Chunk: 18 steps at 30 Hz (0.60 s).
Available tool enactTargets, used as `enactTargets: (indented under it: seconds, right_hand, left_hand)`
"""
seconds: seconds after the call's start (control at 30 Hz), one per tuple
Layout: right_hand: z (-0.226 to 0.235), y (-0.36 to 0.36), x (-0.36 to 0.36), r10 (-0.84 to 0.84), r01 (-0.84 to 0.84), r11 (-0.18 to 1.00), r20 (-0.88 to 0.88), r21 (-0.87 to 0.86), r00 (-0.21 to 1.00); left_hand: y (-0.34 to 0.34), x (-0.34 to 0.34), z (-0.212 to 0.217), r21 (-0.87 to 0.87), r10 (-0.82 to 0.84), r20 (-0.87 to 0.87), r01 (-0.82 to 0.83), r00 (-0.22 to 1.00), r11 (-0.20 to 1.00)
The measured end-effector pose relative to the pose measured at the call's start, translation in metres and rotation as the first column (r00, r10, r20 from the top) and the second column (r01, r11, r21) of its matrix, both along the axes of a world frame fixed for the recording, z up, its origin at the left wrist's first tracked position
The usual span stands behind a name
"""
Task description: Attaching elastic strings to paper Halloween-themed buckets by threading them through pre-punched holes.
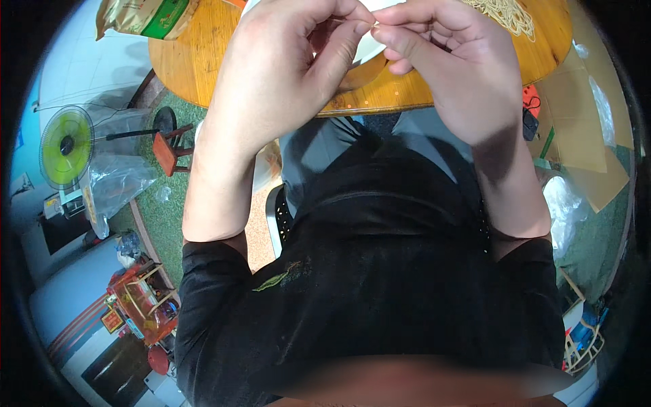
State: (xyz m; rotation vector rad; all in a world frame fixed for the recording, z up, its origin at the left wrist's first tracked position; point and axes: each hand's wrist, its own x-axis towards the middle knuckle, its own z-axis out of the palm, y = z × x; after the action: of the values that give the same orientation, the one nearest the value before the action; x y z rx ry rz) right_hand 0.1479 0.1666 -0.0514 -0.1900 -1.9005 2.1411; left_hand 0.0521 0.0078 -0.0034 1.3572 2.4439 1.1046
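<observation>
Pinching something tiny, left hand [285,68] and right hand [447,61] above round table's [196,61] near edge.

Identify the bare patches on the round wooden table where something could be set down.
Bare wood shows on the round wooden table between the green-and-tan bag and the left hand, and along the near edge below both hands. The far right is crowded by pale noodles.

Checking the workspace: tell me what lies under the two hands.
Under the left hand and right hand: round wooden table and a white object's edge; the rest is covered.
</observation>
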Motion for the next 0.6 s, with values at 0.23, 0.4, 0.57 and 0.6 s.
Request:
enactTargets:
  seconds: [0.23, 0.4, 0.57, 0.6]
  right_hand:
    - [0.021, 0.002, -0.002, -0.053, 0.015, 0.981, 0.191, 0.193, 0.98]
    - [0.053, -0.007, -0.008, -0.107, -0.024, 0.956, 0.423, 0.292, 0.9]
    - [0.041, 0.009, -0.01, -0.057, 0.0, 0.988, 0.368, 0.155, 0.928]
    - [0.04, 0.009, -0.011, -0.06, 0.002, 0.988, 0.369, 0.156, 0.928]
  left_hand:
    - [-0.003, 0.015, -0.006, 0.241, 0.076, 0.0, -0.074, 0.997, 0.968]
    - [0.039, -0.042, -0.066, 0.746, -0.319, -0.501, 0.588, 0.805, 0.311]
    - [0.037, -0.039, -0.057, 0.698, -0.398, -0.473, 0.61, 0.786, 0.375]
    - [0.037, -0.038, -0.057, 0.716, -0.367, -0.456, 0.579, 0.811, 0.389]
